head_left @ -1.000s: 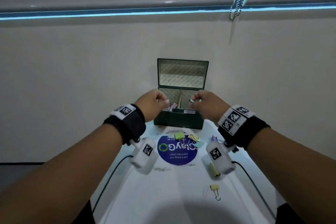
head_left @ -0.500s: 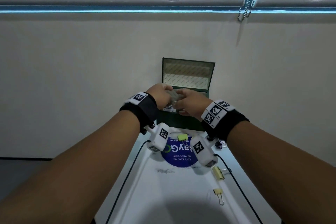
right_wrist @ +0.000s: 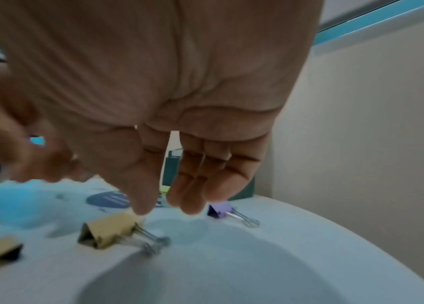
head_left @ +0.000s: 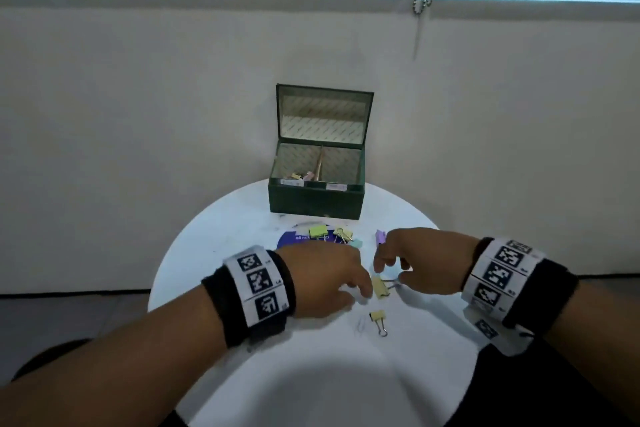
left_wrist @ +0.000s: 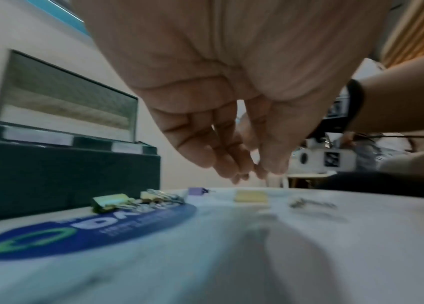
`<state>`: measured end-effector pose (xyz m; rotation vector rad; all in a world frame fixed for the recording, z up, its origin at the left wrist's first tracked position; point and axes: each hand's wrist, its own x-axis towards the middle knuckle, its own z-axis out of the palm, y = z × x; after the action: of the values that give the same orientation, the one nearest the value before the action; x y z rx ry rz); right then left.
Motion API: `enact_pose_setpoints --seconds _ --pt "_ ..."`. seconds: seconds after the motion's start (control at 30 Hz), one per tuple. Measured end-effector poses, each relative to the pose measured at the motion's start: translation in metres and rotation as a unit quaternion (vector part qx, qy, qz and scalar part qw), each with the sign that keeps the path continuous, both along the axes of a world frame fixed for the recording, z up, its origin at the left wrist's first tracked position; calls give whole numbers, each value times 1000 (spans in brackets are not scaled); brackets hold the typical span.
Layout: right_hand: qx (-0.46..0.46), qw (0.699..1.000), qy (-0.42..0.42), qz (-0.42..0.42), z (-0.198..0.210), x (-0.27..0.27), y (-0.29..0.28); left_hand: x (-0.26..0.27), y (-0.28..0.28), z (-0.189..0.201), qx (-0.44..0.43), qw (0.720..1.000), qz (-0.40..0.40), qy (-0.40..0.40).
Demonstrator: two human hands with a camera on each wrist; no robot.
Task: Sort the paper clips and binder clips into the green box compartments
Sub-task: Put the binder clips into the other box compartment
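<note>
The green box (head_left: 317,204) stands open at the table's far edge, with several clips in its left compartment (head_left: 298,176). A yellow binder clip (head_left: 380,287) lies between my hands. My left hand (head_left: 360,291) hovers just left of it, fingers hanging loosely and holding nothing (left_wrist: 252,174). My right hand (head_left: 389,272) hangs over the clip's wire handles, and in the right wrist view its thumb tip is just above the yellow clip (right_wrist: 109,230); the hand (right_wrist: 164,207) holds nothing. A smaller yellow binder clip (head_left: 378,317) and a paper clip (head_left: 361,324) lie nearer me.
A green (head_left: 318,230), a gold (head_left: 343,234), a teal (head_left: 356,243) and a purple binder clip (head_left: 381,236) lie in front of the box, partly on a blue round sticker (head_left: 294,239). The white round table (head_left: 242,218) stands against a wall.
Both hands have drawn back from the box and come down low over the table, either side of the yellow binder clip. The view has tilted down.
</note>
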<state>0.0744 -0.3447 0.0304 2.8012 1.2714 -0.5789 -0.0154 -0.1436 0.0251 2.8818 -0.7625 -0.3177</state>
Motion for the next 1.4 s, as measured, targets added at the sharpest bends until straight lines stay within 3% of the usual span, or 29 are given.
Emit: enact_pose_setpoints --seconds 0.1,0.23,0.53,0.67,0.77,0.9,1.07,1.2,1.3,1.4 --pt "35 997 -39 -57 -17 17 -14 -6 -20 -18 16 998 -67 -14" --pt "86 986 -79 -116 -32 37 -15 -7 -31 -27 29 997 -68 -4" --pt "71 988 -59 -121 -41 47 21 -14 -24 -23 11 1000 18 -3" --pt "120 982 -60 -132 -42 46 27 -17 -19 -18 -10 999 45 -20" --pt "173 972 -57 -148 -36 45 32 -13 -12 -11 -41 992 112 -48" --pt "191 968 -33 -160 -36 43 41 22 22 7 -104 965 229 -76" --pt "133 977 -4 -167 -37 37 55 81 80 27 -193 901 363 -139" --pt "109 982 -11 -156 -37 33 62 108 95 37 -217 893 364 -151" --pt "125 979 -27 -160 -41 30 61 114 96 37 -194 902 361 -136" --pt "151 976 -36 -156 -39 29 57 107 90 34 -155 916 324 -182"
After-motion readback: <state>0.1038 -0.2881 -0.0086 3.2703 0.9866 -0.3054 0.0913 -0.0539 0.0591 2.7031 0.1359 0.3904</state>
